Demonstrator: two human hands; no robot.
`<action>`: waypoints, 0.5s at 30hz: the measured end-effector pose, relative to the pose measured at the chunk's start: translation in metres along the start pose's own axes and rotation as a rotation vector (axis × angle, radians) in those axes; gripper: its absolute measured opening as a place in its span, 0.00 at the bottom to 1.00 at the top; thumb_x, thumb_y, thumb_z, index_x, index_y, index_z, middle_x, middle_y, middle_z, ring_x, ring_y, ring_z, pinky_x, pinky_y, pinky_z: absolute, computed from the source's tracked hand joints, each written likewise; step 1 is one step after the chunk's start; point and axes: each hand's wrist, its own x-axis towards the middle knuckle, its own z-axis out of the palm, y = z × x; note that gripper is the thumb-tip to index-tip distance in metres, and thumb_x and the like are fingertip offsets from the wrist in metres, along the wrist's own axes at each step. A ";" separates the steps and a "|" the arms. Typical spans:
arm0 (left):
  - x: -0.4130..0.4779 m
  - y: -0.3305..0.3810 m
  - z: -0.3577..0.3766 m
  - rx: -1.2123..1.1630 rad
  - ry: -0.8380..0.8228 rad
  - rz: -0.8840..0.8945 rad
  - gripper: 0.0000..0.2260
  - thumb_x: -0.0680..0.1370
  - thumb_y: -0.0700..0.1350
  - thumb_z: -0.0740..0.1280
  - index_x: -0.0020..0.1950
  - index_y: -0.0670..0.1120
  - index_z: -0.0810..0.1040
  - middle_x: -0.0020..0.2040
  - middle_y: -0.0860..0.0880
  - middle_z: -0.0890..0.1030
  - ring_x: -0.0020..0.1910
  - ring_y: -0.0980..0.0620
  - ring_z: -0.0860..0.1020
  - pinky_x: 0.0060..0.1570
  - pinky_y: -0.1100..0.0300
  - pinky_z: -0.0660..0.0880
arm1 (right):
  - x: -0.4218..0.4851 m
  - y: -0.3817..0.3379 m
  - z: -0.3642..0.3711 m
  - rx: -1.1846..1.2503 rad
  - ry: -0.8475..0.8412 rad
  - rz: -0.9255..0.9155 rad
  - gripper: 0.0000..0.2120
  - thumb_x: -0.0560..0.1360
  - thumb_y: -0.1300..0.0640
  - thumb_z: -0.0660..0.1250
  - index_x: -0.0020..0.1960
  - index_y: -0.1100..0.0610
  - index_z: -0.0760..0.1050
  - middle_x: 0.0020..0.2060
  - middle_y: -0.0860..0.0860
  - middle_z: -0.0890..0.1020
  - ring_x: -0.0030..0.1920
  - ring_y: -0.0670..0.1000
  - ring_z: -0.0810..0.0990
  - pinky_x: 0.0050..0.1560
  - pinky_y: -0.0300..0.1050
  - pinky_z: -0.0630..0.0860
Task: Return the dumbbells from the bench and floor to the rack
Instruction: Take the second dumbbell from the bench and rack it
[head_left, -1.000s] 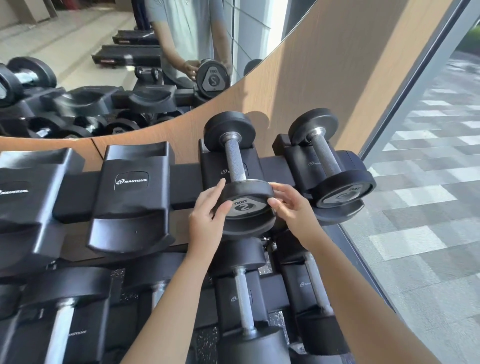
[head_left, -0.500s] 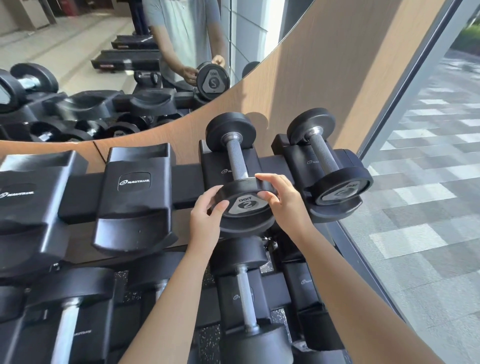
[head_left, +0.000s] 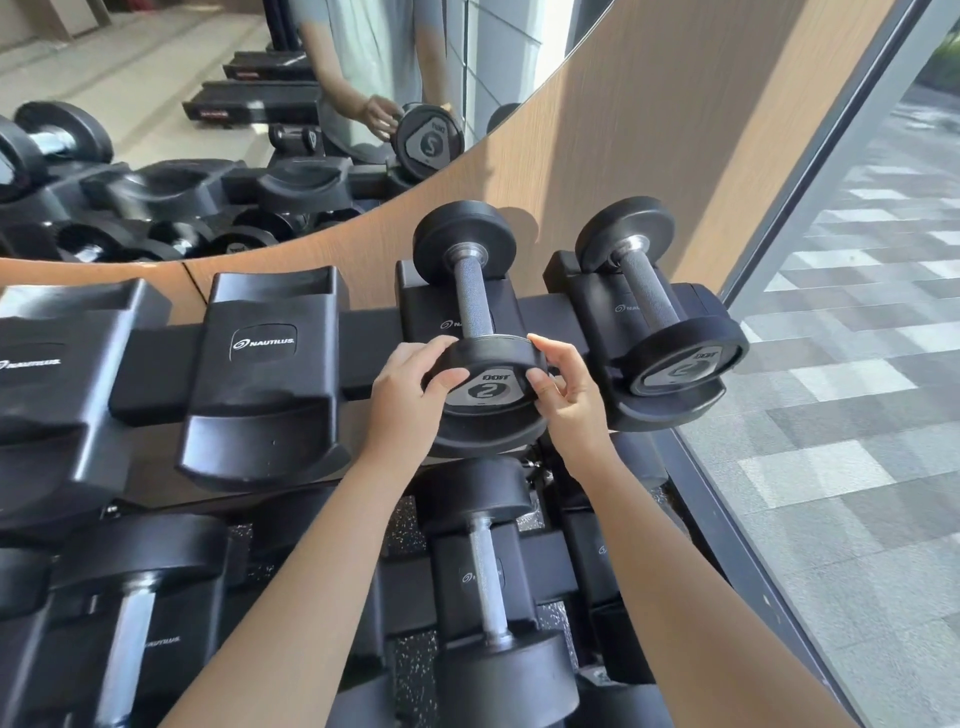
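The fingers (head_left: 434, 347) of the left hand (head_left: 408, 400) curl over the upper left edge of the near head of a dumbbell (head_left: 474, 306), and the thumb lies on the head's face. The right hand (head_left: 569, 410) does the same on the other side, fingers arched over the upper right edge and thumb against the rim. Together the two hands grip that one head.

The dumbbell, marked 2 on its grey end plate, lies in a saddle on the top row of the rack (head_left: 156, 374). Its handle points away from the person and its far head sits close to the wooden wall (head_left: 623, 156). Just to its right, not touching it, a second dumbbell (head_left: 649, 296) rests in the end saddle. To the left are two saddles (head_left: 262, 374) bearing the Nautilus mark.

On the row below, a third dumbbell (head_left: 485, 587) lies directly under the hands, and a larger one (head_left: 122, 629) sits at lower left. A mirror (head_left: 156, 78) above the rack reflects the hands on the head. Grey paving (head_left: 857, 415) shows at the right.
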 end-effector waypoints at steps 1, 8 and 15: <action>0.000 0.001 0.000 0.002 0.009 -0.002 0.14 0.73 0.41 0.68 0.59 0.45 0.77 0.49 0.51 0.74 0.48 0.54 0.72 0.45 0.81 0.61 | 0.000 0.001 0.000 0.003 -0.003 0.004 0.14 0.76 0.63 0.61 0.58 0.48 0.72 0.51 0.47 0.78 0.51 0.54 0.79 0.60 0.60 0.73; -0.008 -0.002 -0.002 0.030 0.013 0.010 0.14 0.75 0.43 0.66 0.61 0.45 0.75 0.51 0.49 0.76 0.47 0.53 0.72 0.44 0.80 0.62 | 0.001 -0.002 0.000 0.060 -0.052 0.027 0.15 0.77 0.66 0.60 0.63 0.58 0.70 0.61 0.62 0.75 0.61 0.61 0.74 0.66 0.50 0.70; -0.014 -0.002 -0.003 0.004 -0.019 -0.073 0.16 0.77 0.43 0.63 0.65 0.49 0.71 0.60 0.48 0.75 0.57 0.52 0.73 0.53 0.66 0.66 | -0.007 -0.009 0.004 0.064 -0.028 0.080 0.17 0.77 0.65 0.60 0.66 0.56 0.69 0.63 0.60 0.73 0.64 0.56 0.73 0.69 0.53 0.67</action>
